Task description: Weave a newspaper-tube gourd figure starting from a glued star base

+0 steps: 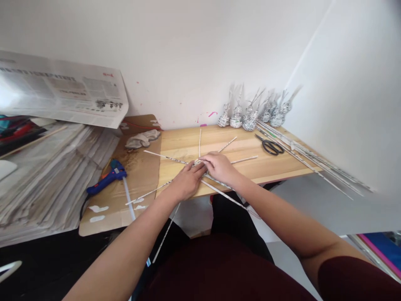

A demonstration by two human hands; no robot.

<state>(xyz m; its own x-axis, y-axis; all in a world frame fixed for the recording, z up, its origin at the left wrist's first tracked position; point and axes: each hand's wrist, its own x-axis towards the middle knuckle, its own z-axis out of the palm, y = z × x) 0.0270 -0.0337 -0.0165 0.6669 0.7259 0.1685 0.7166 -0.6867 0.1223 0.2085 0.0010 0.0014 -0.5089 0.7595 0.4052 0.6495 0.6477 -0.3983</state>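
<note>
Thin rolled-newspaper tubes point(225, 195) cross one another and fan out like spokes, over the front edge of the wooden board. At their crossing, my left hand point(189, 182) presses on the tubes from the left, its fingers close together and its thumb hidden. My right hand point(222, 167) meets it there, with bent fingers and thumb pinched on a tube by the left fingertips. The fingers cover the middle of the crossing, so how the tubes are joined cannot be made out.
Gourd-shaped woven paper pieces point(249, 119) line the back wall. Black scissors point(272, 147) and a bundle of paper tubes point(308, 161) lie right. Left are a blue glue gun point(108, 177) on cardboard point(147, 175), a glove point(142, 139) and stacked newspapers point(59, 175).
</note>
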